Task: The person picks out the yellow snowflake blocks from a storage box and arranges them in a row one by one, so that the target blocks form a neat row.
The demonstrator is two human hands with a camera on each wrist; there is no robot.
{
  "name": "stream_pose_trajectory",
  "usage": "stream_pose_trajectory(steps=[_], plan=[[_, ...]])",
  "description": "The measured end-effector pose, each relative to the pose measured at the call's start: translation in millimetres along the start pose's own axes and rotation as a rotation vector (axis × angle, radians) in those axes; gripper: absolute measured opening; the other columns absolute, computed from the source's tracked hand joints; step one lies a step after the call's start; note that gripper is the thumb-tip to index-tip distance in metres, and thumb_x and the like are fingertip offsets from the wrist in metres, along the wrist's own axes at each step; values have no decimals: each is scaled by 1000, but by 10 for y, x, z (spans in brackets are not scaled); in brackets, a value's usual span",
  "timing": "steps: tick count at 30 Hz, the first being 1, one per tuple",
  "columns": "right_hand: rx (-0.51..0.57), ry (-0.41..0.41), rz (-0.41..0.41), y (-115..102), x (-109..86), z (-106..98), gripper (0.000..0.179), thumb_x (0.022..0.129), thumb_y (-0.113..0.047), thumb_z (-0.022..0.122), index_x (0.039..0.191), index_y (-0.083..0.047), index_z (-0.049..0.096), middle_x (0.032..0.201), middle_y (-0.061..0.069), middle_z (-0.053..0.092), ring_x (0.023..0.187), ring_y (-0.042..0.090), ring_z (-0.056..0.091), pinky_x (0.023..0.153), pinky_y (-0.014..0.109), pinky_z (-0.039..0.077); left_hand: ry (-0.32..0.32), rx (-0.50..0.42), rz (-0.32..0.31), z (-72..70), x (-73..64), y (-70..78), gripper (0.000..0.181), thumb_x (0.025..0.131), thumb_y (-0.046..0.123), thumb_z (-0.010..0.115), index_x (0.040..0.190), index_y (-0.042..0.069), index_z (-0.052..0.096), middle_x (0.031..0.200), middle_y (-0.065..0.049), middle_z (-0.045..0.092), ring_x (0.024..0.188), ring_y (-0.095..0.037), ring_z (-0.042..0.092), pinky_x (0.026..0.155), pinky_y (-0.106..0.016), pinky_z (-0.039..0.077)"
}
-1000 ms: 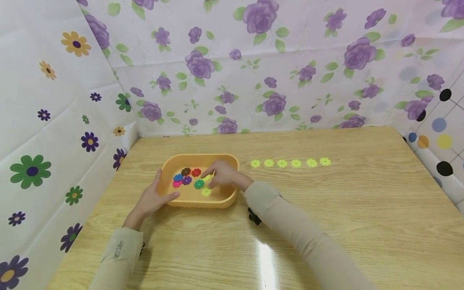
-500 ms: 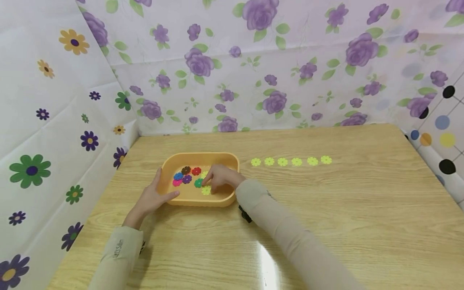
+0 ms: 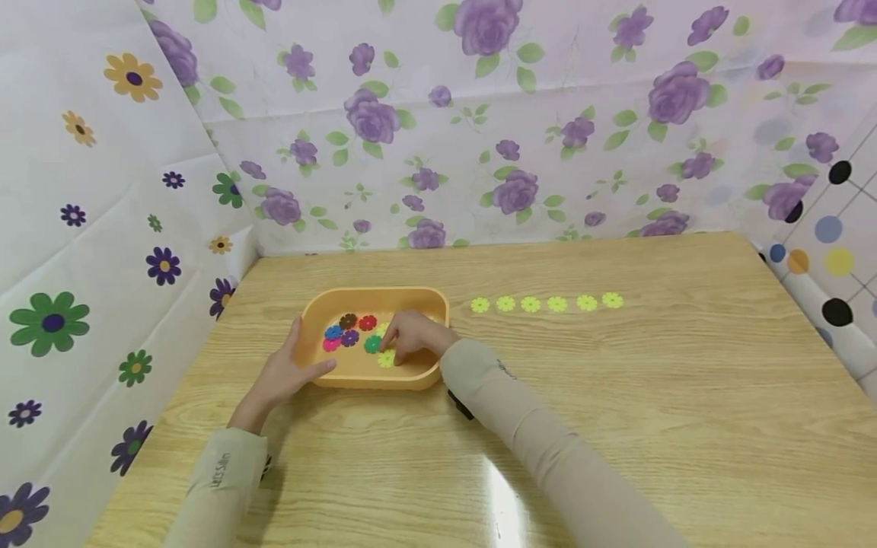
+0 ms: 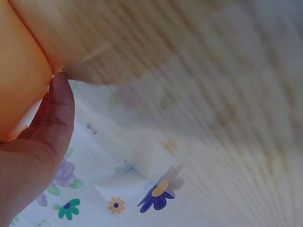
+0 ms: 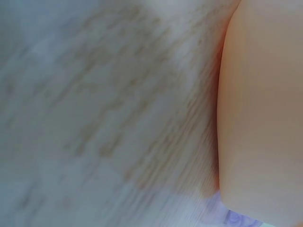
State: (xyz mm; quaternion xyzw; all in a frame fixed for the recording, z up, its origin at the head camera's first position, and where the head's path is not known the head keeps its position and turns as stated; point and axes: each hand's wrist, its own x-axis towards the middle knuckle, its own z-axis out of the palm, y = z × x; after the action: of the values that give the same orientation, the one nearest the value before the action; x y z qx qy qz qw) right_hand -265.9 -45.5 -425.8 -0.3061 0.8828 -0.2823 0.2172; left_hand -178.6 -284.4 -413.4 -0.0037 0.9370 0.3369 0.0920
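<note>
In the head view, my left hand (image 3: 282,374) rests against the left end of an orange tray (image 3: 363,383), thumb on the near rim and fingers along the outer wall. The left wrist view shows the fingers (image 4: 60,106) against that wall. My right hand (image 3: 414,335) reaches into the tray from the right, thumb and index fingertips at a yellow flower-shaped disc (image 3: 386,358). Beside them lies a green disc (image 3: 373,344); another yellow one is partly hidden. I cannot tell whether the fingertips pinch the disc. The right wrist view shows only the tray's outer wall (image 5: 260,109) and table.
Red (image 3: 368,323), brown (image 3: 348,321), blue (image 3: 333,332), purple (image 3: 349,338) and pink (image 3: 332,345) discs lie in the tray's left half. Several yellow discs (image 3: 530,304) form a row on the wooden table (image 3: 658,380), right of the tray. A flowered sheet (image 3: 438,129) hangs behind.
A second ago the right hand was blurred in motion above the yellow discs; it has since come down among them and held nearly still. The left hand stays at the tray.
</note>
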Motion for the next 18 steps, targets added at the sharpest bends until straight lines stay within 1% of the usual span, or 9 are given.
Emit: stream_pose_trajectory(steps=[3, 6, 11, 14, 18], plan=[[-20, 2, -7, 5, 2, -3, 31, 66, -3, 78, 95, -13, 74, 102, 1, 64, 78, 11, 49, 66, 18, 43, -1, 1, -2, 5, 5, 1, 109, 78, 51, 65, 144, 15, -14, 146, -30, 6, 130, -49, 14, 103, -60, 17], [-37, -5, -23, 9, 4, 0, 30, 66, -4, 79, 95, -12, 73, 98, 1, 62, 77, 11, 48, 66, 19, 43, -1, -1, -2, 8, 7, -6, 109, 78, 51, 65, 144, 16, -14, 146, -30, 6, 130, -50, 14, 102, -60, 17], [-58, -14, -55, 19, 8, -3, 27, 67, -3, 78, 91, -13, 71, 92, 0, 56, 83, 12, 48, 71, 21, 42, 2, -4, 2, 11, 13, -10, 109, 78, 50, 65, 145, 16, -14, 146, -30, 6, 130, -49, 14, 102, -60, 17], [-75, -15, -87, 19, 11, -2, 27, 67, -2, 78, 90, -13, 69, 91, -1, 56, 85, 12, 48, 74, 21, 42, 4, 0, 0, 9, 18, -9, 108, 79, 48, 65, 145, 16, -14, 146, -30, 7, 130, -50, 14, 102, -60, 17], [-88, -33, -128, 11, 9, 7, 28, 67, -1, 77, 90, -14, 67, 90, -3, 58, 84, 12, 49, 73, 20, 42, 5, 1, 1, 6, 15, -13, 108, 79, 49, 65, 144, 15, -14, 146, -30, 6, 130, -49, 14, 103, -60, 17]])
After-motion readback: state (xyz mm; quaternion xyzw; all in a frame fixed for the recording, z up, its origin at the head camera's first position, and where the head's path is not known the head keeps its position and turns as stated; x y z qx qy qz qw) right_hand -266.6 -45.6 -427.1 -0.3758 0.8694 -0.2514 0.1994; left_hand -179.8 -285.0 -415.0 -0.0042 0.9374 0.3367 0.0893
